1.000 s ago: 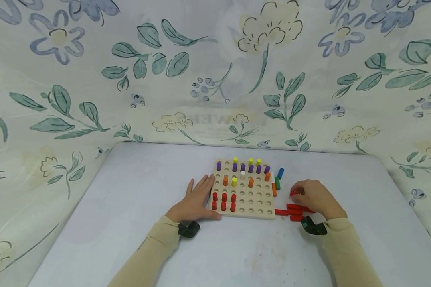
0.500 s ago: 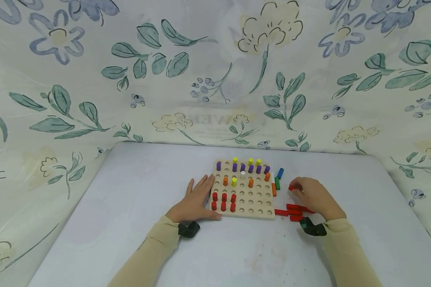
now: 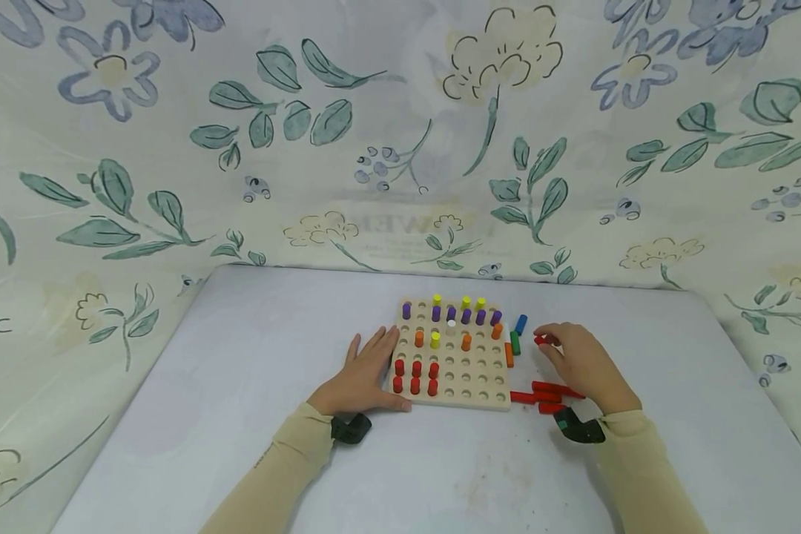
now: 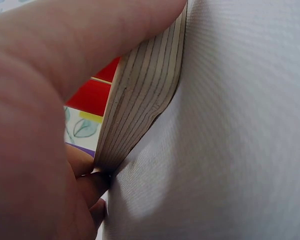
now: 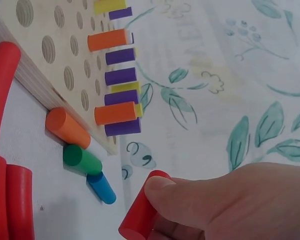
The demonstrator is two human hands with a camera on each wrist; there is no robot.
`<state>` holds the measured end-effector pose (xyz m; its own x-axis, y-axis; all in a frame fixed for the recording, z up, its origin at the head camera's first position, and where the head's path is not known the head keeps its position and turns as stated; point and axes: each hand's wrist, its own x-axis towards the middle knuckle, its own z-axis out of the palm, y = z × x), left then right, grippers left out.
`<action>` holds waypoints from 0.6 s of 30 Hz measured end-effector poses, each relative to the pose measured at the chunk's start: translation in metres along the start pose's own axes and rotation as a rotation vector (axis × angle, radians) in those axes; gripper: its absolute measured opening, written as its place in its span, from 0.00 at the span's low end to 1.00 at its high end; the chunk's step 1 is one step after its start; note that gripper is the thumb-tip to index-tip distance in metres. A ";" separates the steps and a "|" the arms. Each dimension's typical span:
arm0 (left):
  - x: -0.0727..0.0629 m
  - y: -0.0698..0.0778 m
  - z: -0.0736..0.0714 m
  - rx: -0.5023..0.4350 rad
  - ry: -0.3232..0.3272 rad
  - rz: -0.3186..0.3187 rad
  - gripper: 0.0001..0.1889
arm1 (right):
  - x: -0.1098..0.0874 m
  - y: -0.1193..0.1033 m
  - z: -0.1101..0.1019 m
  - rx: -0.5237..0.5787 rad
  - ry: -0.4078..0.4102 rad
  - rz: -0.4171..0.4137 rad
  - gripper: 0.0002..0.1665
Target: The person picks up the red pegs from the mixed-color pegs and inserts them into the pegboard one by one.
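A wooden peg board (image 3: 474, 386) lies on the table, its left side beside my left hand (image 3: 357, 386). That hand's fingers stretch along the side and its thumb rests at the front corner, by the layered edge (image 4: 145, 90) in the left wrist view. My right hand (image 3: 584, 363) pinches a red peg (image 5: 142, 207) between thumb and fingers, raised to the right of the board. Red pegs (image 3: 417, 368) stand in the front left holes. Purple pegs (image 3: 466, 317), yellow pegs (image 3: 435, 340), orange pegs (image 3: 419, 339) and a white peg (image 3: 451, 326) stand farther back.
Loose along the board's right side lie an orange peg (image 3: 509, 354), a green peg (image 3: 515, 343) and a blue peg (image 3: 521, 324). Several loose red pegs (image 3: 547, 397) lie at its front right, near the right wrist. A floral cloth (image 3: 374, 185) hangs behind the table.
My right hand has moved up and away from the loose red pegs with one red peg, which has turned in its fingers. My left hand stays at the board.
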<state>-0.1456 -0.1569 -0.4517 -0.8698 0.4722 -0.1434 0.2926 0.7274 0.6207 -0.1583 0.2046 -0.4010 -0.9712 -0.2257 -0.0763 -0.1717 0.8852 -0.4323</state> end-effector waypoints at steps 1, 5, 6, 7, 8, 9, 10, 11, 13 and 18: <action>0.000 0.000 0.000 0.001 0.000 -0.001 0.64 | 0.000 -0.001 0.000 -0.001 0.002 -0.003 0.20; 0.000 -0.001 0.000 0.002 0.001 0.000 0.64 | -0.002 -0.005 -0.002 0.002 0.005 -0.014 0.19; 0.000 -0.001 0.001 0.004 0.001 0.000 0.64 | -0.002 -0.006 -0.002 0.002 0.005 -0.014 0.19; 0.000 -0.001 0.001 0.004 0.002 0.000 0.64 | -0.002 -0.007 -0.003 0.002 0.006 -0.015 0.19; 0.000 -0.001 0.001 0.004 0.003 0.001 0.64 | -0.003 -0.008 -0.003 0.005 0.004 -0.016 0.19; 0.000 -0.002 0.001 0.004 0.003 0.001 0.64 | -0.003 -0.010 -0.003 0.005 0.001 -0.017 0.19; 0.000 -0.002 0.001 0.005 0.003 0.000 0.64 | -0.003 -0.010 -0.003 0.007 0.001 -0.015 0.19; 0.000 -0.002 0.001 0.005 0.003 0.000 0.64 | -0.003 -0.012 -0.003 0.008 0.000 -0.017 0.19; -0.001 -0.002 0.001 0.000 0.004 0.001 0.64 | -0.004 -0.014 -0.002 0.008 0.002 -0.020 0.19; -0.001 -0.002 0.001 0.000 0.006 -0.001 0.64 | -0.006 -0.019 -0.001 0.005 0.019 -0.023 0.19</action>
<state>-0.1450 -0.1582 -0.4537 -0.8725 0.4686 -0.1388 0.2922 0.7279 0.6203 -0.1497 0.1894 -0.3910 -0.9700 -0.2380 -0.0491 -0.1931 0.8777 -0.4385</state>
